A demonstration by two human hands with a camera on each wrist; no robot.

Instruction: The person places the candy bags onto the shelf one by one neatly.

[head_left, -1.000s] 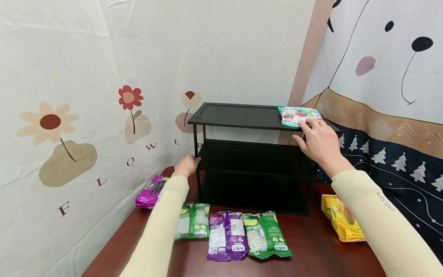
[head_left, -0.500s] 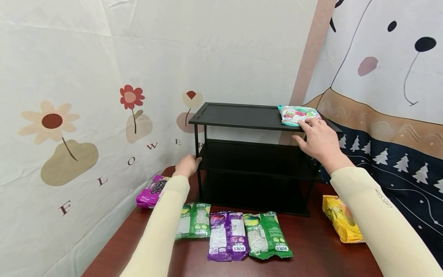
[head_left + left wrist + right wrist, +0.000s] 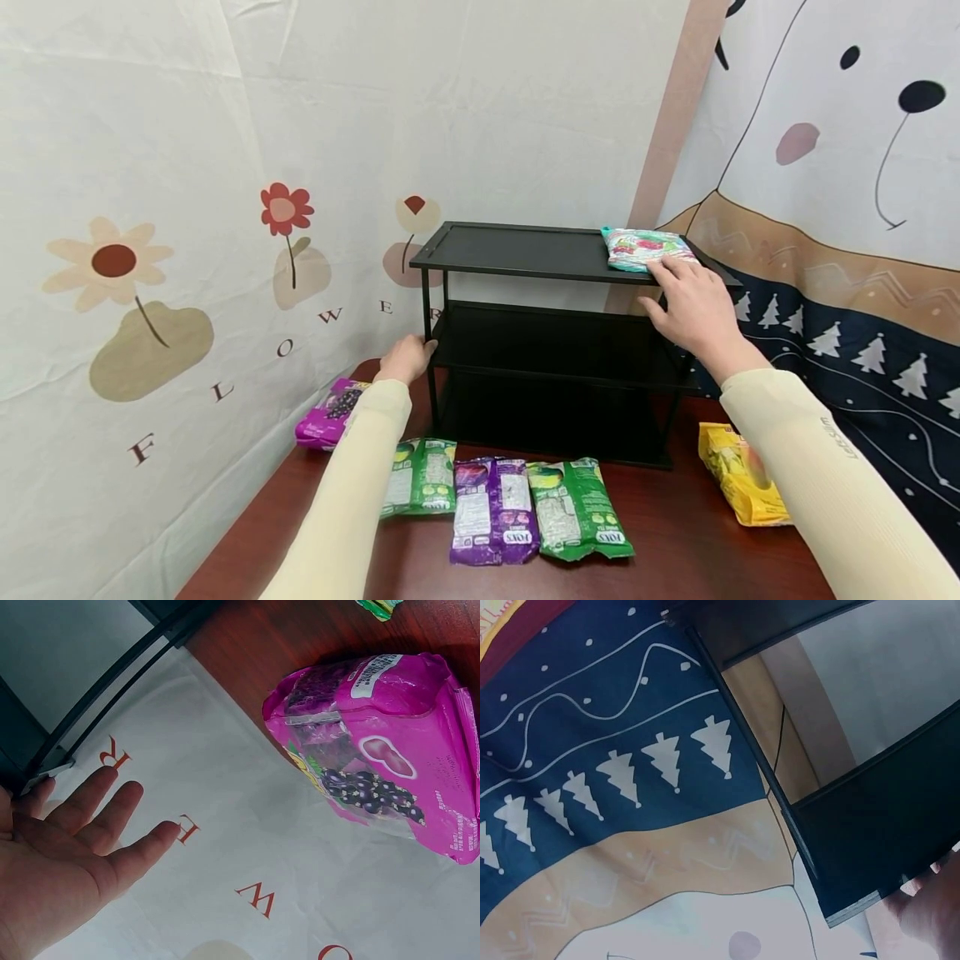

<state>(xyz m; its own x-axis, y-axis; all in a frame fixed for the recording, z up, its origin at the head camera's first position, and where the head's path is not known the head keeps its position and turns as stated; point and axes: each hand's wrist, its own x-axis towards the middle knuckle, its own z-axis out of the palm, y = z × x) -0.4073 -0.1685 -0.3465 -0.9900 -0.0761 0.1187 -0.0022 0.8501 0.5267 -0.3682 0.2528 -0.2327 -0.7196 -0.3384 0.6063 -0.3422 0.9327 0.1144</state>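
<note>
On the right end of the black rack's [image 3: 517,250] top shelf lies a teal and white candy bag [image 3: 647,250]. My right hand [image 3: 693,304] reaches over its near edge, fingertips on the bag and thumb held apart. In the right wrist view, part of that hand [image 3: 922,915] shows beside the shelf edge; the bag is not visible there. My left hand [image 3: 405,360] touches the rack's left side at the middle shelf. The left wrist view shows its fingers [image 3: 127,799] mostly straight and spread, with a fingertip against the shelf corner. Whether the thumb pinches it is unclear.
A magenta bag [image 3: 375,750] lies left of the rack. In front are a green bag [image 3: 423,479], a purple bag [image 3: 493,512] and another green bag [image 3: 577,508]. A yellow bag [image 3: 738,475] lies right on the brown table [image 3: 675,550]. Printed cloth [image 3: 540,108] hangs behind.
The head view has shifted very slightly. My right hand moves a touch on the teal bag, its thumb a little further right; my left hand stays at the rack's side.
</note>
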